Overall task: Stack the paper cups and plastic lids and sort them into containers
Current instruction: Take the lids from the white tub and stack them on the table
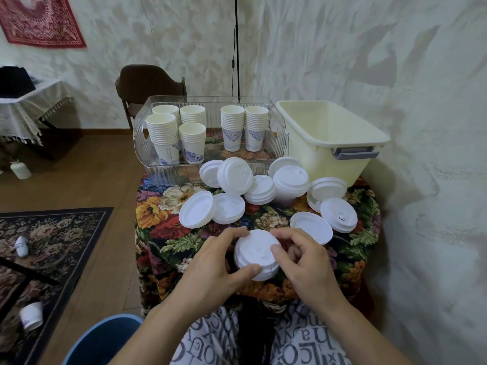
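From my head camera I see my left hand (210,267) and my right hand (303,262) together holding a small stack of white plastic lids (257,255) just above the near edge of the table (163,233). The fingers of both hands are curled around the rim of the stack, and my right thumb lies on its top.

Beyond my hands, loose plastic lids (263,191) lie scattered and partly overlapping on the flowered cloth, between me and the containers. At the far left stands a clear ribbed bin (147,164) with six stacks of paper cups (195,130) upright inside. Just beside it on the right is a cream plastic tub (342,143).

A dark chair (147,80) is behind the bin. On the patterned rug (52,233) at my left lie two fallen paper cups (31,314).
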